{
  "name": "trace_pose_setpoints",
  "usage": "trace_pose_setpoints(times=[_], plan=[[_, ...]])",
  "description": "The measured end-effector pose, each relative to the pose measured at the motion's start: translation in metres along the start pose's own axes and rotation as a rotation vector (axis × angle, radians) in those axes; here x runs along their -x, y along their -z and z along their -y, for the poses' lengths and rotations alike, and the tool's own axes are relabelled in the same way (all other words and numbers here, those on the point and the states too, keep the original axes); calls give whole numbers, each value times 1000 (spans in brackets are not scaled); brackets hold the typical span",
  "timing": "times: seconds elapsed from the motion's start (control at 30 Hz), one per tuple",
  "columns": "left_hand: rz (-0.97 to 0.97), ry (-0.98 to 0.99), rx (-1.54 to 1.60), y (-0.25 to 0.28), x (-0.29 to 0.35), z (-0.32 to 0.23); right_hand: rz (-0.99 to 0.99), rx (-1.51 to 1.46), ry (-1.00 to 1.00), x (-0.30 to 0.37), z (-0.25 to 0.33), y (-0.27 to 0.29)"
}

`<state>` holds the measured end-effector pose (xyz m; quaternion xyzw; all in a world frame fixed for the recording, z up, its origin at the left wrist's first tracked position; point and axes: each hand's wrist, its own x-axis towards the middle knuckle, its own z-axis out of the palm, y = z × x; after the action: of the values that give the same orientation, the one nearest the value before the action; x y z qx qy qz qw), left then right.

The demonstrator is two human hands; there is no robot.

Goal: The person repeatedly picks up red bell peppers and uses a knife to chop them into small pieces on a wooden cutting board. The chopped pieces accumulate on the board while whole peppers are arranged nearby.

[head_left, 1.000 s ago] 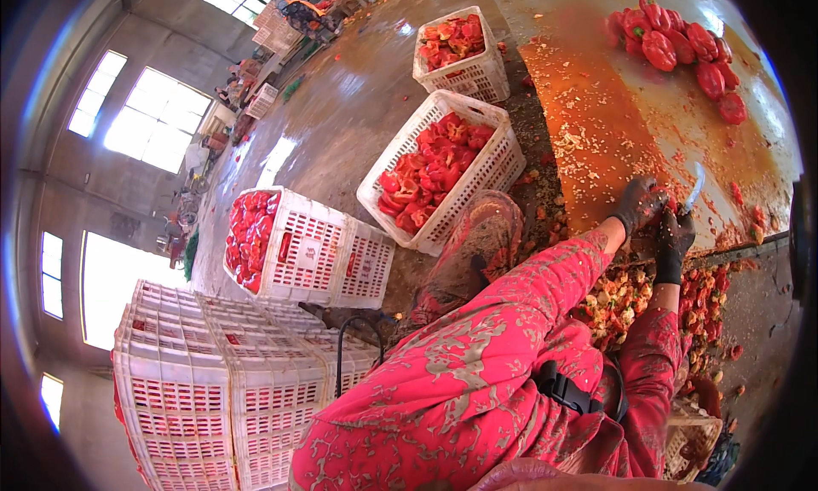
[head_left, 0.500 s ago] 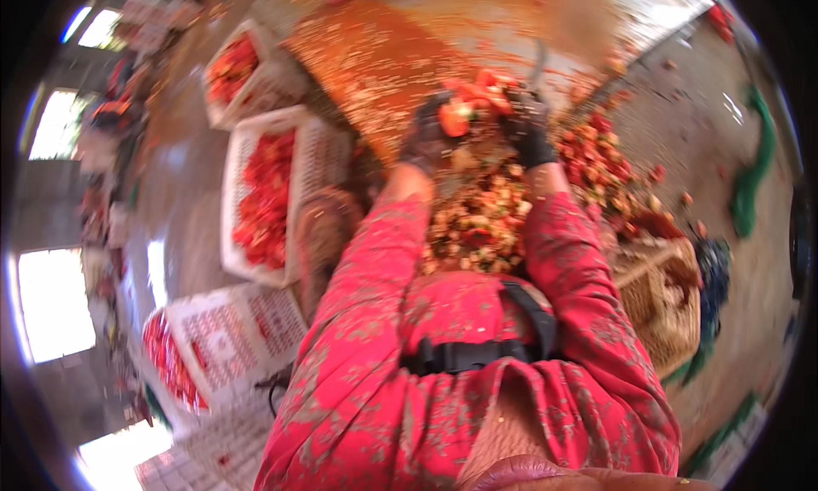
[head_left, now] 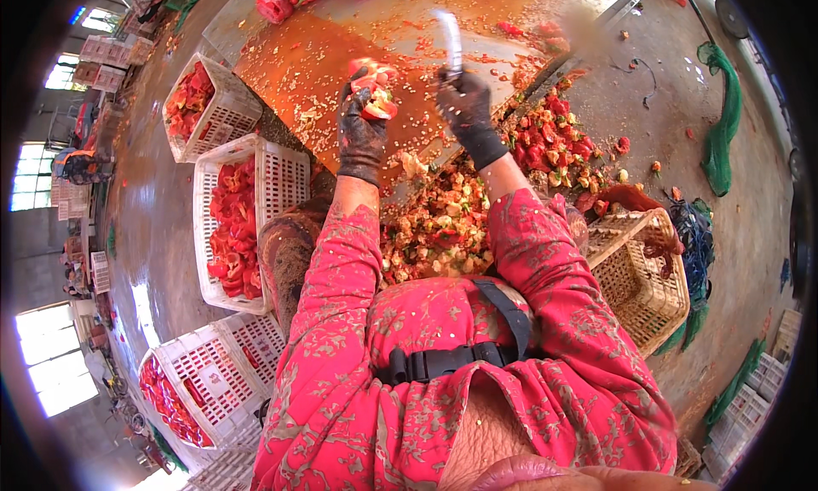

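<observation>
Red pepper (head_left: 381,107), knife (head_left: 452,42), labelled crate (head_left: 215,377)

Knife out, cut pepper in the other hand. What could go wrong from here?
1. Cut: the right hand holds a knife with its blade exposed, not far from the left hand; a slip might reach those gloved fingers.
2. Drop: the red pepper pieces could slip from the left hand onto the seed-strewn table.
</observation>
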<state>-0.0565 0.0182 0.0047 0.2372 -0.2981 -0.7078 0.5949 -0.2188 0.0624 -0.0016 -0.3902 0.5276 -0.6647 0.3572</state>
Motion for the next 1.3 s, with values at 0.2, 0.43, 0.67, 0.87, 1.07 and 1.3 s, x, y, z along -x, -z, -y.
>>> trace_pose_setpoints(times=[0.2,0.43,0.67,0.87,1.07,1.3], plan=[[12,91,-8,-20,18,9,241,97,128,8,-13,-22],[68,15,-374,-18,26,14,355,745,138,16,23,-12],[-205,128,-185,-24,17,31,205,247,114,12,-15,-17],[-411,124,-288,-32,23,44,174,796,199,24,8,-10],[-302,157,-317,-20,29,29,-10,294,49,-15,-34,29],[-111,261,-206,-20,21,19,406,349,-69,11,-1,7]])
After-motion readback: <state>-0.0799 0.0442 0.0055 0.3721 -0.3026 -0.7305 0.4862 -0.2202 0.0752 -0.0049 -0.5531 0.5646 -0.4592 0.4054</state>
